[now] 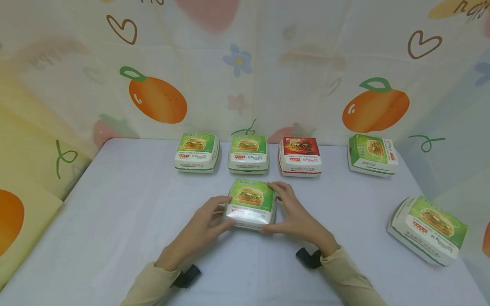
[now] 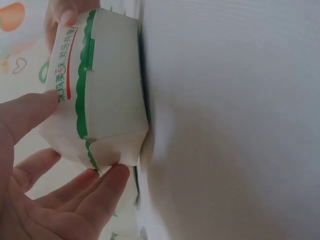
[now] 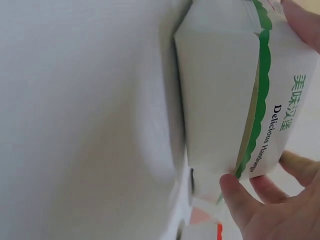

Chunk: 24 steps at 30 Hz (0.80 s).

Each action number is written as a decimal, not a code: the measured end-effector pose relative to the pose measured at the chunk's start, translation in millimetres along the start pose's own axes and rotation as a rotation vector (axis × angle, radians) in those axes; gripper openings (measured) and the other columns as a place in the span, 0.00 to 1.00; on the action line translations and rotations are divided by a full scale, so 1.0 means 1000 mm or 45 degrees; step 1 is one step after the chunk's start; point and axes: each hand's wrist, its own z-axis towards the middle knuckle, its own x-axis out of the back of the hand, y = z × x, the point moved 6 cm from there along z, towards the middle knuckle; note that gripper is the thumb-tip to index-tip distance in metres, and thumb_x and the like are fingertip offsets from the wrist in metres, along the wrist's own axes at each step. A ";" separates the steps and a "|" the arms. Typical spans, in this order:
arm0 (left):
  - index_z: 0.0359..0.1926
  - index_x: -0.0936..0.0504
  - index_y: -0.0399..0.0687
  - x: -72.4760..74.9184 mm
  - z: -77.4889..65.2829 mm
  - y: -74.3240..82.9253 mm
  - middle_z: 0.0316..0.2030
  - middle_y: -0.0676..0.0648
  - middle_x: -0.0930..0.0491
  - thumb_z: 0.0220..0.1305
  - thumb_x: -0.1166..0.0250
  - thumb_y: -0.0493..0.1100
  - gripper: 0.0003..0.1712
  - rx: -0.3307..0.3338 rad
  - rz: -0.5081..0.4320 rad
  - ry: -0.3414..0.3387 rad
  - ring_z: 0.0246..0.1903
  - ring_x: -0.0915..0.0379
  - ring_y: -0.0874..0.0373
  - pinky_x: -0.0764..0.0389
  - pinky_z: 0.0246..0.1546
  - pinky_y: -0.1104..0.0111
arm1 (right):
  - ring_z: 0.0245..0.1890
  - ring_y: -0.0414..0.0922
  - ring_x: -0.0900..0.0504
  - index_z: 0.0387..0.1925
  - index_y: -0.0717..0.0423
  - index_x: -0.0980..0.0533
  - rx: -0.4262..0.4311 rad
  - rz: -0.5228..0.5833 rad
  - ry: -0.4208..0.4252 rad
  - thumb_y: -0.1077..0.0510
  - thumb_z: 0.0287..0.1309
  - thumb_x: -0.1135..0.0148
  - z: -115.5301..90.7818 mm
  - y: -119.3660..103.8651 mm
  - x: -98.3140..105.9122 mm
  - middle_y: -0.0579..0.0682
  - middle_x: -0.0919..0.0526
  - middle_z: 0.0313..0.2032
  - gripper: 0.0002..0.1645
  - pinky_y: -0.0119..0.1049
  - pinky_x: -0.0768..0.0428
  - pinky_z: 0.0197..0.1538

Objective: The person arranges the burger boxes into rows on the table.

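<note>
My left hand and right hand pinch a squarish, green-and-white cardboard burger box between them — seemingly for steadiness.

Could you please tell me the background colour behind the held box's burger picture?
The background on the held box is green, clearest in the head view.

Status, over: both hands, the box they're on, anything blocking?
Left hand and right hand grip opposite sides of the front burger box. Box level, right way up. Second green-topped box close behind, might block a forward slide.
</note>
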 end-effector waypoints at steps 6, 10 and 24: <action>0.72 0.39 0.47 0.006 -0.001 -0.007 0.71 0.40 0.36 0.62 0.30 0.44 0.42 0.049 -0.023 0.008 0.66 0.32 0.41 0.24 0.62 0.59 | 0.73 0.51 0.41 0.75 0.53 0.49 0.005 0.057 0.005 0.43 0.39 0.18 0.007 -0.003 -0.006 0.53 0.45 0.75 0.68 0.51 0.32 0.72; 0.73 0.39 0.46 0.011 -0.001 -0.008 0.72 0.40 0.37 0.61 0.29 0.46 0.43 0.074 -0.023 0.012 0.67 0.33 0.40 0.24 0.63 0.57 | 0.74 0.51 0.42 0.76 0.53 0.50 0.011 0.097 -0.002 0.45 0.40 0.18 0.011 -0.004 -0.010 0.52 0.45 0.75 0.68 0.50 0.31 0.72; 0.69 0.39 0.47 0.045 -0.007 -0.026 0.71 0.38 0.38 0.57 0.26 0.49 0.44 0.238 -0.034 -0.040 0.66 0.32 0.37 0.25 0.64 0.51 | 0.77 0.51 0.49 0.78 0.55 0.55 0.054 0.016 -0.098 0.44 0.47 0.22 0.033 -0.019 -0.034 0.54 0.55 0.78 0.68 0.50 0.38 0.75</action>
